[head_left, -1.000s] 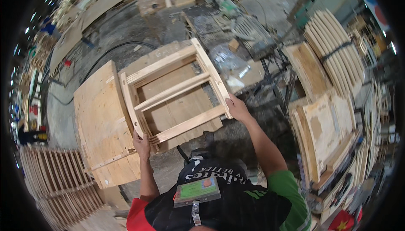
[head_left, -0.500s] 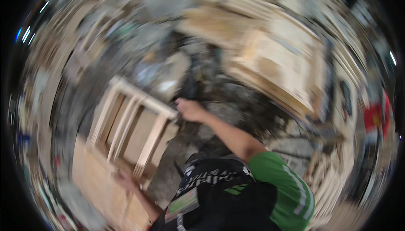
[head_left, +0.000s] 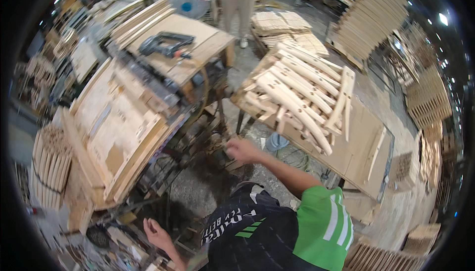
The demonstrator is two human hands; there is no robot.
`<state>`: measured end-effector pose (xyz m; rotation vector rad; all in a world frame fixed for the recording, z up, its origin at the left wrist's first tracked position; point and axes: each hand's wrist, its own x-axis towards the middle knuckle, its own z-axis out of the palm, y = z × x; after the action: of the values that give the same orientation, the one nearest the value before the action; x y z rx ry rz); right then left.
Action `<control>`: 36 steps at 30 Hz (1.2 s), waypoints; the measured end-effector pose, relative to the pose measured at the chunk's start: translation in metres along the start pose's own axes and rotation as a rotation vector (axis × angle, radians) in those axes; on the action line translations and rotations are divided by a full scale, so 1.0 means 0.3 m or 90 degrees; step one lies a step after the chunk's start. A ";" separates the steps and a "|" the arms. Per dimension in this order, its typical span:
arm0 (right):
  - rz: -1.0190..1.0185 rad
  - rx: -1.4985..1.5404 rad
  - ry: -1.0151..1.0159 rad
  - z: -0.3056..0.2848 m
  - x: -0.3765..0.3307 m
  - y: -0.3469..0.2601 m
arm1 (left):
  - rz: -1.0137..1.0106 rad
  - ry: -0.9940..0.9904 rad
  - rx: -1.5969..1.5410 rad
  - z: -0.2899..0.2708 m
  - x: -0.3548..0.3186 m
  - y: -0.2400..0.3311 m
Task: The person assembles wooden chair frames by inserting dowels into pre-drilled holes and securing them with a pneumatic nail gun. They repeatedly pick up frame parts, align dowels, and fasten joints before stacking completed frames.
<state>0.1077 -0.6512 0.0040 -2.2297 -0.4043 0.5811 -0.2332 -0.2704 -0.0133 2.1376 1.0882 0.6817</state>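
Observation:
My left hand (head_left: 157,233) hangs low at the lower left, its fingers loosely apart with nothing in them. It is nearest to the wooden frame-like jig (head_left: 111,130) on the workbench, without touching it. My right hand (head_left: 241,151) is out in front of my body over the floor, fingers loosely bent and slightly blurred; nothing shows in it. To its right, curved wooden pieces (head_left: 297,90) with small holes lie piled on a table (head_left: 357,145). A dark power tool (head_left: 166,44) rests on a wooden board (head_left: 205,38) beyond the jig.
A bundle of curved wooden strips (head_left: 50,172) stands beside the jig at the left. A bucket (head_left: 276,141) and a hose (head_left: 297,161) are under the right table's edge. Another person (head_left: 238,4) stands ahead. Tall wood stacks (head_left: 370,16) line the far right.
My view has turned to the right; the jig has swung from right to left. The slatted wooden cabinet frame beside my left hand has gone out of view, and that hand is now away from it.

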 end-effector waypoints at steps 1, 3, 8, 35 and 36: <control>-0.027 0.003 0.164 -0.115 -0.023 0.087 | 0.015 -0.059 -0.029 0.093 0.044 0.081; 0.020 0.015 0.322 -0.395 -0.104 0.164 | 0.057 -0.146 -0.074 0.247 0.062 0.228; 0.354 -0.187 0.763 -0.952 -0.337 0.417 | 0.228 -0.335 -0.099 0.487 0.051 0.506; -0.001 0.182 0.679 -0.593 0.018 -0.187 | 0.323 -0.689 -0.331 0.682 0.081 0.891; -0.028 0.162 0.628 -0.501 0.088 -0.306 | 0.328 -0.732 -0.379 0.668 0.103 0.943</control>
<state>0.1999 -0.6720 0.1550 -1.9667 0.1308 -0.4873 0.0638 -0.4340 0.0657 1.7699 -0.2645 -0.0970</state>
